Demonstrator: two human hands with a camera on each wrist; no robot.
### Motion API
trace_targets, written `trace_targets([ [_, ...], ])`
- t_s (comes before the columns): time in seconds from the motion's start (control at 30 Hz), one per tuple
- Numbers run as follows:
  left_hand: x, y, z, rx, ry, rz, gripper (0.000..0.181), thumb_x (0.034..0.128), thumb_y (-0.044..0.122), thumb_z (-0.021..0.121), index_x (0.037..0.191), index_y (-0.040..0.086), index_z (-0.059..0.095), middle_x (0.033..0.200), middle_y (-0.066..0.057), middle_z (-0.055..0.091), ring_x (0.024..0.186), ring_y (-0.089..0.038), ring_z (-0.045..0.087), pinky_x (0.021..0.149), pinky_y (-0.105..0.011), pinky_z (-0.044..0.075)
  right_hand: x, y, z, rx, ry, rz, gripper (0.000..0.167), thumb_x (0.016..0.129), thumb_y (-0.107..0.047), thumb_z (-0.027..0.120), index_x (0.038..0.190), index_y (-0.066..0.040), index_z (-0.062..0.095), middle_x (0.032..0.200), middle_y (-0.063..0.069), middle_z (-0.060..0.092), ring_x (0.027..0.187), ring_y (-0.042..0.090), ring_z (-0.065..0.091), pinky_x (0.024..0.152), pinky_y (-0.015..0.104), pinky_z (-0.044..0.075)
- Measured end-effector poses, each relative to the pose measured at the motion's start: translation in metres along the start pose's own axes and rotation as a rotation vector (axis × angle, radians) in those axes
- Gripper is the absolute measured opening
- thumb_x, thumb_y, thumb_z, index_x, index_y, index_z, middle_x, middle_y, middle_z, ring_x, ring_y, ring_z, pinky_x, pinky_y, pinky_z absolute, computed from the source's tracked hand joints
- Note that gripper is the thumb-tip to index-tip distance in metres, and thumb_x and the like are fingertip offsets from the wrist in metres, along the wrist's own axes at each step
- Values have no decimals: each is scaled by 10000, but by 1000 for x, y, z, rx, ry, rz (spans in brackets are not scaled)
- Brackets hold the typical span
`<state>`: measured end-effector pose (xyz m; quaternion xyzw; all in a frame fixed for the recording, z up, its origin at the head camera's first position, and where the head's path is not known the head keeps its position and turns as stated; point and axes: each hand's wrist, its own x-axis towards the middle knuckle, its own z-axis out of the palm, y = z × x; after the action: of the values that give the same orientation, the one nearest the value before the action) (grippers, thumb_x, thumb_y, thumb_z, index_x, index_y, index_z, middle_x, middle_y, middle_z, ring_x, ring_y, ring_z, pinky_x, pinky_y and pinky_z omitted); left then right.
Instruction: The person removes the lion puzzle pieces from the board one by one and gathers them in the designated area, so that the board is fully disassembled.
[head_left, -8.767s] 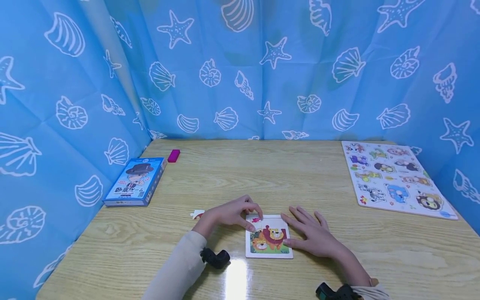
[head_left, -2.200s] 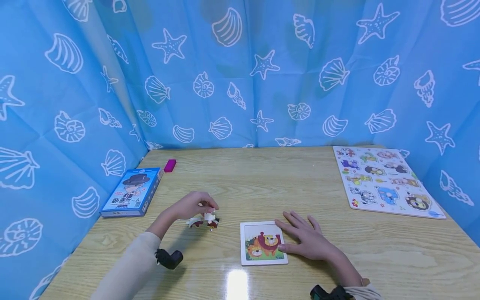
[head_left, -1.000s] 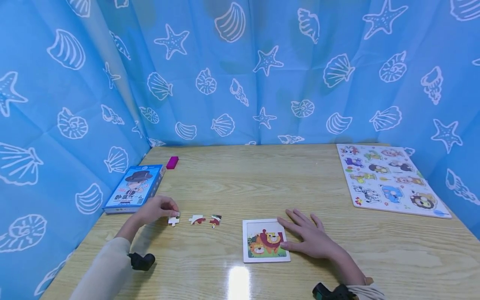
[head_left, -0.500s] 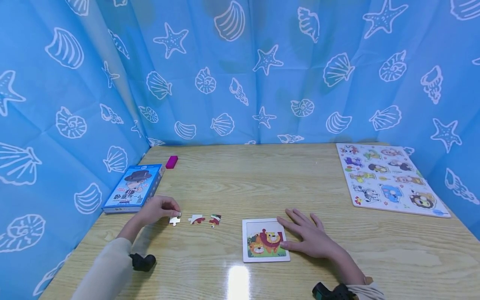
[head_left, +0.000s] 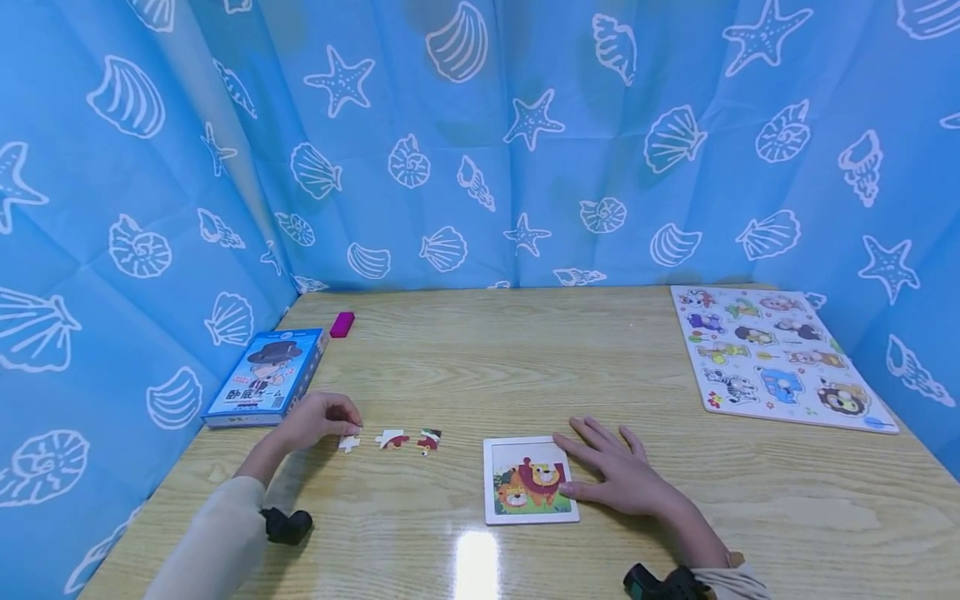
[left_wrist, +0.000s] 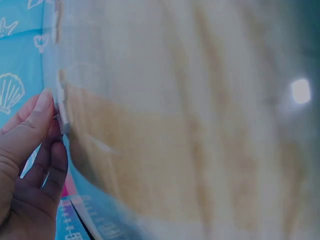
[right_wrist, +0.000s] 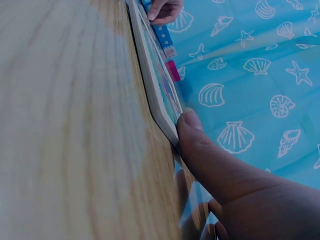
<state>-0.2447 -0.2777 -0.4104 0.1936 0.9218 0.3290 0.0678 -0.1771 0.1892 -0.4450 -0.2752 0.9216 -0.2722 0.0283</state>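
Note:
My left hand (head_left: 318, 419) pinches a small white jigsaw piece (head_left: 349, 443) between thumb and fingers, low at the tabletop on the left; the hand covers part of it. In the left wrist view the left hand (left_wrist: 30, 160) holds the piece edge-on. Just to its right lie a white-and-maroon jigsaw piece (head_left: 393, 439) and a darker jigsaw piece (head_left: 429, 442), apart from each other. A square puzzle tray (head_left: 532, 512) with a lion picture has its upper part bare. My right hand (head_left: 626, 479) lies with fingers spread beside the tray, its thumb touching the tray's right edge.
A blue game box (head_left: 262, 377) stands close behind the left hand. Beyond it is a small magenta block (head_left: 342, 324). A white animal puzzle board (head_left: 780, 358) lies at the back right. Blue curtains (head_left: 480, 150) enclose the wooden table (head_left: 487, 358).
The left hand has gone from the tray to the left, carrying the white piece past the other two. The tray's upper row is now bare. Over the last second it hardly moves.

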Motion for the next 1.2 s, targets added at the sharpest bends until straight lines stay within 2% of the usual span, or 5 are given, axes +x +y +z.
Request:
trace_targets([
  [0.23, 2, 10, -6, 135, 32, 32, 39, 865, 69, 686, 828, 61, 679, 807, 37, 612, 774, -148, 551, 730, -348, 481, 0, 0, 0, -8, -2, 0, 682, 871, -534, 594, 1419, -155, 452, 1491, 190, 291, 1379, 393, 161, 1005, 642, -3],
  [0.5, 9, 55, -10, 216, 114, 65, 107, 867, 89, 692, 949, 21, 682, 923, -48, 632, 845, -220, 569, 747, -383, 500, 0, 2, 2, -9, 0, 0, 689, 867, -543, 594, 1419, -156, 451, 1491, 192, 288, 1377, 395, 162, 1007, 639, -8],
  [0.8, 16, 105, 15, 102, -61, 141, 286, 894, 166, 672, 1106, -22, 637, 1046, -130, 625, 903, -210, 583, 748, -326, 488, 0, 0, 1, -12, 13, -24, 679, 866, -524, 607, 1410, -143, 464, 1481, 203, 303, 1369, 405, 182, 992, 655, 20],
  [1.07, 27, 119, 57, -51, -228, 247, 313, 878, 179, 693, 1113, -18, 628, 1050, -118, 614, 891, -187, 580, 784, -314, 481, 0, -1, -1, -6, 4, -16, 681, 869, -527, 602, 1414, -146, 458, 1488, 196, 293, 1375, 398, 170, 1000, 650, 12],
  [1.2, 31, 127, 79, -155, -304, 253, 339, 855, 178, 720, 1129, 7, 619, 1037, -84, 601, 887, -175, 568, 790, -296, 472, 0, 0, 0, -4, 7, -19, 678, 869, -522, 606, 1415, -147, 458, 1491, 194, 289, 1377, 396, 167, 999, 649, 11],
])
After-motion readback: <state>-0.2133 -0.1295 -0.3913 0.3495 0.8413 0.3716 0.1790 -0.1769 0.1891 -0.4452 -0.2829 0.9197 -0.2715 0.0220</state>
